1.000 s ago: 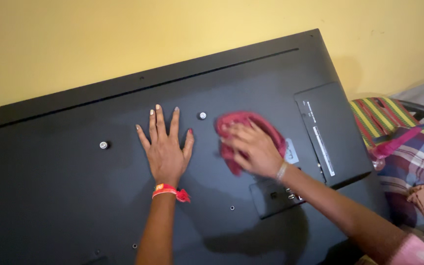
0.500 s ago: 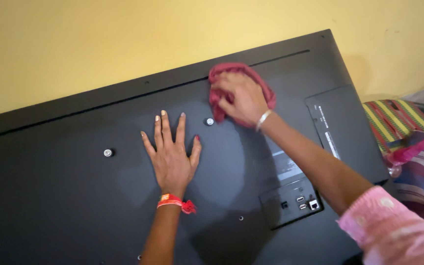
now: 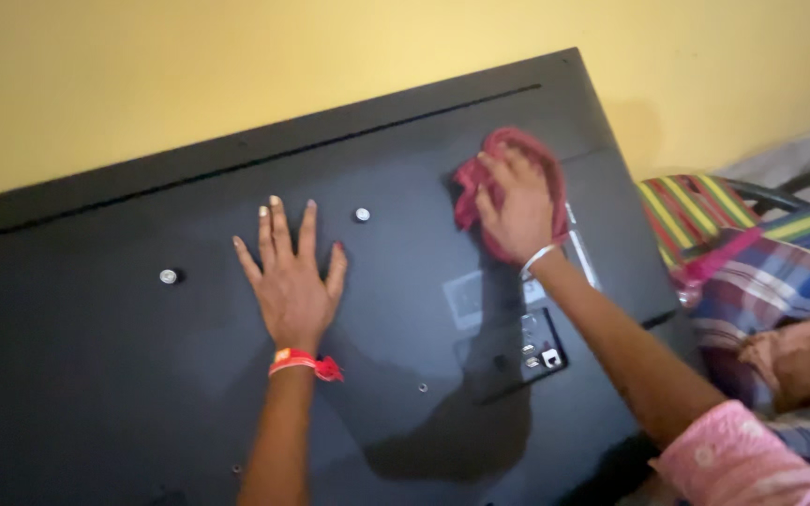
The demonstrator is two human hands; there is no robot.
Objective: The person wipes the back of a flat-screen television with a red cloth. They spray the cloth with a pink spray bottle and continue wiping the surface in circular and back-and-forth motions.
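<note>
My right hand [image 3: 517, 211] presses the soft, limp red cloth [image 3: 513, 178] flat against the television back [image 3: 124, 375], fingers bunching it near the upper right; my left hand [image 3: 288, 281] lies spread-fingered mid-panel, steadying it. The panel looks stiff, smooth, probably fragile.

The left hand [image 3: 290, 281] lay flat, fingers spread, on the matte black plastic back panel of a flat television [image 3: 96, 375], beside a small silver mounting screw [image 3: 361, 215]. The right hand [image 3: 517, 211] pressed a crumpled dark-red cloth [image 3: 508, 150] against the panel's upper right, above the recessed port bay [image 3: 538, 347].
</note>
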